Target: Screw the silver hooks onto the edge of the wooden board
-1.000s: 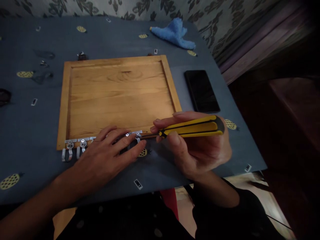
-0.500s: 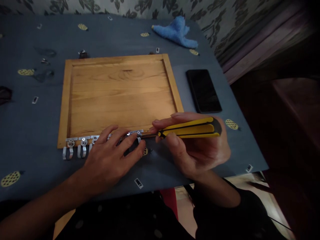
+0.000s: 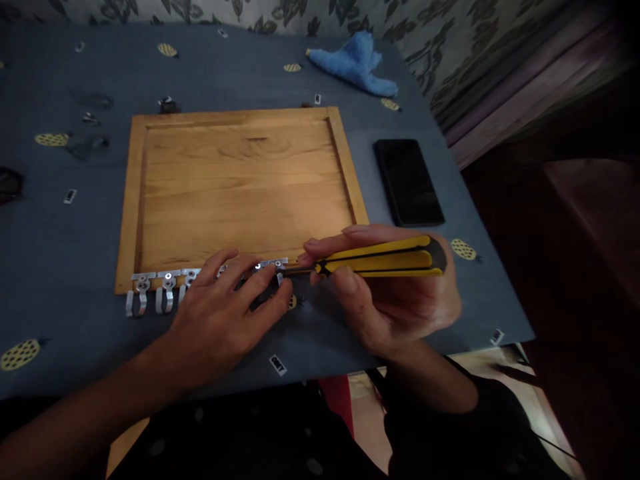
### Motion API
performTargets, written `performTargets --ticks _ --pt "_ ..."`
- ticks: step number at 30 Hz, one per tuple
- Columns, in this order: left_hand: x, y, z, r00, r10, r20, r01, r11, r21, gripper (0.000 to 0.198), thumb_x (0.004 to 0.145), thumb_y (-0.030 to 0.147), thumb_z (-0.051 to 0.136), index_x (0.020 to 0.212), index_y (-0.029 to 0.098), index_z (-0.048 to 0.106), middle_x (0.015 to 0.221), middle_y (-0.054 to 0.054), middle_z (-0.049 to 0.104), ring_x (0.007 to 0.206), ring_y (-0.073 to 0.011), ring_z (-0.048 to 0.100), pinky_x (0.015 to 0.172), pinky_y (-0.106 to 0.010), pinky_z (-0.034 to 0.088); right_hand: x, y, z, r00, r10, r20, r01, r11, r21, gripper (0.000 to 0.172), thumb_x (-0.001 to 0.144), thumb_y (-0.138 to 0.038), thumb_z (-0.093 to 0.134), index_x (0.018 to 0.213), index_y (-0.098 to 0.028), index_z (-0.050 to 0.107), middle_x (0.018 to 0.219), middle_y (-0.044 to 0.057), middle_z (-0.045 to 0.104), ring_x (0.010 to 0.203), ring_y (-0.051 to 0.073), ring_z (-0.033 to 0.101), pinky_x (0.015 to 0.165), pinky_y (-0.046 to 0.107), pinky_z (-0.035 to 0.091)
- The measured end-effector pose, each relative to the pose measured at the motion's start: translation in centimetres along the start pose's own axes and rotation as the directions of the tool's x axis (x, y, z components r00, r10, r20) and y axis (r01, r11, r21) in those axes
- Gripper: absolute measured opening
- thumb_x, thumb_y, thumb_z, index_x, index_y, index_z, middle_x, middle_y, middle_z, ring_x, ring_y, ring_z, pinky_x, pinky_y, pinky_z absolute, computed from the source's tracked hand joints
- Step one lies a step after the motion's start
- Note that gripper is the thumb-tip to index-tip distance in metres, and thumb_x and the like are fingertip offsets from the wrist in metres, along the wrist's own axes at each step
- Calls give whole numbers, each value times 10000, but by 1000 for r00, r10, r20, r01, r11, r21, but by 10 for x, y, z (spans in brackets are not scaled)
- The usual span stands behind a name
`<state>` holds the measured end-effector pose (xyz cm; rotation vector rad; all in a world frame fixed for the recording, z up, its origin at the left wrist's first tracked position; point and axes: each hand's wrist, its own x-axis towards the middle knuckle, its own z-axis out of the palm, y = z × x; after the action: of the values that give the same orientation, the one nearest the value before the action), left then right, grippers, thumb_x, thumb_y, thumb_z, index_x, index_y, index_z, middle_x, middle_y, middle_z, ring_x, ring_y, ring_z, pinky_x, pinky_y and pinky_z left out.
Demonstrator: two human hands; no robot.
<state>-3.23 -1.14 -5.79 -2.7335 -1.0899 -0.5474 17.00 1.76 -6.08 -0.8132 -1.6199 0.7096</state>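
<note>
A framed wooden board (image 3: 240,187) lies flat on a dark blue tablecloth (image 3: 60,280). Along its near edge runs a metal rail of hooks (image 3: 160,287). My left hand (image 3: 225,313) lies flat with spread fingers across the right part of that rail, pressing it down. My right hand (image 3: 390,293) is wrapped round the yellow-and-black handle of a screwdriver (image 3: 385,257), held almost level. Its tip points left at a screw at the rail's right end, next to my left fingertips.
A black phone (image 3: 409,181) lies face up right of the board. A blue cloth (image 3: 357,63) sits at the far edge. Small dark bits lie scattered at the far left (image 3: 90,120). The table's near edge runs just below my hands, with floor beyond.
Both hands keep their places. The view has shifted slightly, and the screwdriver handle sits at nearly the same angle.
</note>
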Motion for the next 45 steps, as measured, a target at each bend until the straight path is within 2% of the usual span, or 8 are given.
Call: performTargets --ticks 6,17,24,29,34,37,40,45 --pt "1 1 0 1000 -18 -18 17 1000 -13 247 1011 121 458 1125 152 675 1130 -113 763 1001 -305 686 920 -527 544 -1 -2 -2 999 43 25 -43 999 -18 381 950 -195 705 1277 -371 617 1101 -9 776 916 212 781 838 412 686" --pt "0 0 1 1000 0 -2 0 1000 -3 207 999 123 510 1124 153 673 1130 -113 767 995 -313 698 895 -539 567 3 3 -3 993 -30 117 32 999 -18 397 935 -167 718 1294 -301 613 1111 14 781 933 200 784 860 393 684" --pt "0 1 1 1000 4 -7 -4 1000 12 205 999 119 522 1135 160 669 1134 -96 772 993 -306 705 888 -536 574 10 -1 -1 996 -48 76 55 994 -93 297 860 -100 775 1066 -303 705 977 0 778 806 206 771 734 390 693" --pt "-4 0 2 999 -48 -13 48 999 -5 183 1003 148 555 1138 195 669 1137 -59 772 1043 -286 698 956 -532 554 10 0 3 996 -90 24 92 991 -94 328 854 -120 797 1085 -320 676 938 -13 767 802 211 768 704 392 680" --pt "8 -13 -33 977 -202 -70 175 942 -286 100 1025 208 571 1059 222 663 1006 -8 765 969 -179 711 884 -374 579 10 4 5 994 -95 55 99 993 -65 279 861 -182 819 1083 -283 683 925 -29 750 795 182 769 692 329 661" --pt "28 -17 -62 904 -413 -110 350 864 -363 108 1039 294 567 1076 241 654 1008 5 736 905 -142 691 796 -302 569 13 3 5 993 -96 67 101 992 -70 229 853 -220 837 1016 -243 678 871 -33 739 710 148 736 639 283 633" --pt "49 -15 -76 948 -300 -109 246 903 -351 228 1018 361 610 1192 217 644 1107 0 717 993 -157 685 858 -288 573 17 0 5 984 -137 109 154 975 -159 153 908 -296 785 969 -222 666 793 -25 717 677 157 707 597 290 602" --pt "66 -12 -66 983 -135 -121 91 943 -319 108 1025 304 602 1049 230 677 943 35 715 839 -134 703 725 -248 557 22 1 2 966 -226 127 248 948 -200 117 958 -368 713 896 -283 663 758 -18 706 630 158 676 556 278 567"
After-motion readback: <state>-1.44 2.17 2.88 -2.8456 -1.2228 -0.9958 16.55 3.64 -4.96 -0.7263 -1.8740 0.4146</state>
